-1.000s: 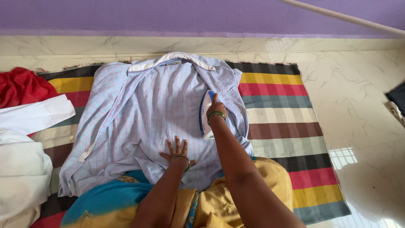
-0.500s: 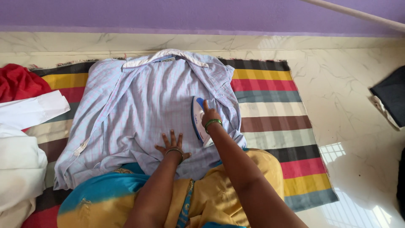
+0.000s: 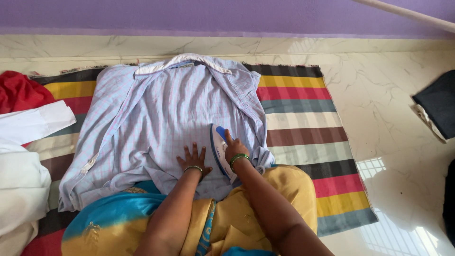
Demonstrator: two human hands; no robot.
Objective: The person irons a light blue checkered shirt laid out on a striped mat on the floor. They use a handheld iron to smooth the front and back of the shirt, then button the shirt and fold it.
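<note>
A light blue checked shirt (image 3: pixel 161 114) lies spread flat on a striped mat (image 3: pixel 303 137), collar away from me. My right hand (image 3: pixel 234 150) grips the handle of a white and blue iron (image 3: pixel 219 148), which rests on the shirt's lower middle. My left hand (image 3: pixel 192 159) presses flat on the shirt with fingers spread, just left of the iron. Both wrists wear green bangles.
White garments (image 3: pixel 28 156) and a red cloth (image 3: pixel 19 90) lie at the left. A dark folded cloth (image 3: pixel 438 106) sits on the marble floor at the right. My yellow and teal clothing (image 3: pixel 189 223) covers the mat's near edge. A purple wall runs along the back.
My right hand has drawn the iron down the shirt toward me, from the right chest area to the lower middle. My left hand stayed pressed on the shirt.
</note>
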